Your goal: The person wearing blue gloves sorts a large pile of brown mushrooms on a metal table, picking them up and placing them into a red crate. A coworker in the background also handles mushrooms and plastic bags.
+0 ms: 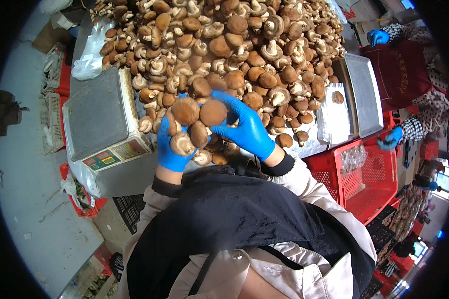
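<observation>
A large heap of brown-capped shiitake mushrooms [254, 71] covers the metal table. My left hand [172, 149], in a blue glove, cradles several mushrooms, among them one showing its pale underside [182, 144]. My right hand [243, 127], also gloved in blue, is at the right side of this bunch, thumb and fingers around a round brown cap [213, 112]. Its fingertips are partly blurred and hidden behind the caps. Other loose mushrooms lie just below and between the hands.
A weighing scale [97, 112] stands at left, beside clear plastic bags [93, 52]. More bags [335, 112] lie at right, near a second scale's tray [363, 93]. A red plastic crate [368, 194] holds a bagged pack [353, 159]. A co-worker's gloved hand [390, 139] is above its far edge.
</observation>
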Motion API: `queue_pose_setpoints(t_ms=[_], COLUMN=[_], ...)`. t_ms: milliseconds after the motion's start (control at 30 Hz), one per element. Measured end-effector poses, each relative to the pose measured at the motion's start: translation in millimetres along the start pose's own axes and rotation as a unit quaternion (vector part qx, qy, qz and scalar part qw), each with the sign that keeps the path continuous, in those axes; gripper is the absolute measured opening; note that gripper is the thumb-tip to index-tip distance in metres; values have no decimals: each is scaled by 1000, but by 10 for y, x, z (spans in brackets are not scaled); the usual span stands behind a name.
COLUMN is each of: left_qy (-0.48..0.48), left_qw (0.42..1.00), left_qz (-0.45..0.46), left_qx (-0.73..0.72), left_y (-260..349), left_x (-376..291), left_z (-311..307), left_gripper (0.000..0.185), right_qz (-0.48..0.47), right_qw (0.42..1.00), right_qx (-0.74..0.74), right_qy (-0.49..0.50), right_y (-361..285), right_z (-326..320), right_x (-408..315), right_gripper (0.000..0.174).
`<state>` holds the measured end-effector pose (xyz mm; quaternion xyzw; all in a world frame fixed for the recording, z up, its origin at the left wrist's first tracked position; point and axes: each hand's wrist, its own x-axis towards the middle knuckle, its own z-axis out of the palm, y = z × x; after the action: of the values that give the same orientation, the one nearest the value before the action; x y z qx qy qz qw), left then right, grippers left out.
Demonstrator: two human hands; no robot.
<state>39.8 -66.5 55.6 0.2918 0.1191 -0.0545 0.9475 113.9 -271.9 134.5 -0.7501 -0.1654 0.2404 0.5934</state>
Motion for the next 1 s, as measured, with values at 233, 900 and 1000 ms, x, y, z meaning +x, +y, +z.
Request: queue_pose_setpoints(t_ms=[233, 900, 1000], left_qy=[121, 742, 664], left_qw=[961, 618, 732], left_qz=[142, 8, 40], left_qx=[202, -258, -149], left_y=[-132, -2007, -1602], left_x=[-817, -5521, -5213], left_z=[-543, -2624, -2596], left_gripper=[24, 84, 72], right_qz=[-44, -8, 45], right_qw=[984, 837, 803], right_qx=[-27, -76, -132], right_qy=[-168, -542, -579], right_y=[68, 526, 327], right_z=[510, 2059, 1304], right_x=[-158, -248, 34], right_gripper=[75, 38, 38])
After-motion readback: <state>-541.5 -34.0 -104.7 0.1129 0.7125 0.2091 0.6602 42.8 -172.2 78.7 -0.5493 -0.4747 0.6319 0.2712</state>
